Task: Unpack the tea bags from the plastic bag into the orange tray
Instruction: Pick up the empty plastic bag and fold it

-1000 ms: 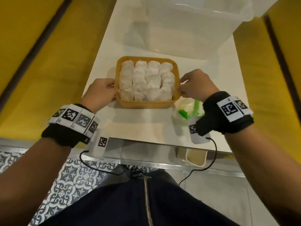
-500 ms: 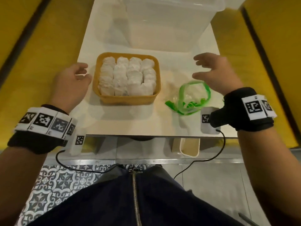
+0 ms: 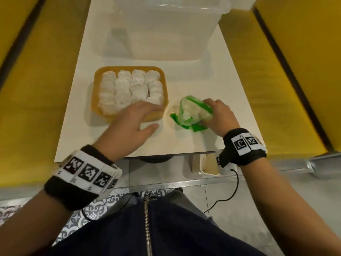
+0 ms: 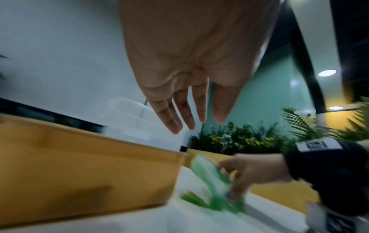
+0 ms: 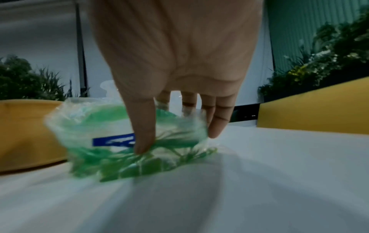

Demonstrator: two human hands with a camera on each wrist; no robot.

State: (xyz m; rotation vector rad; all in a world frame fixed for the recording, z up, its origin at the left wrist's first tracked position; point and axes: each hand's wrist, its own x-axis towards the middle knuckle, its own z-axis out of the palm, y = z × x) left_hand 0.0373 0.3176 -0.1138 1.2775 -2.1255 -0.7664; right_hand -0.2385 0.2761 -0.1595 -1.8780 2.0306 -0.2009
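The orange tray (image 3: 96, 85) sits on the white table, packed with several white tea bags (image 3: 127, 87). To its right lies the crumpled clear plastic bag (image 3: 191, 111) with green edges. My right hand (image 3: 214, 115) grips the bag between thumb and fingers, seen close in the right wrist view as the bag (image 5: 111, 134) under my right hand (image 5: 175, 123). My left hand (image 3: 140, 117) hovers with straight fingers over the tray's near right corner, holding nothing. In the left wrist view my left hand (image 4: 189, 116) hangs above the tray (image 4: 83, 170).
A large clear plastic bin (image 3: 162, 28) stands at the back of the table (image 3: 221, 80). Yellow seats (image 3: 36, 80) flank both sides. A small white container (image 3: 204, 165) sits below the table's near edge.
My right hand dropped from above onto the plastic bag and took hold of it. My left hand moved from the tray's left side across to its near right corner.
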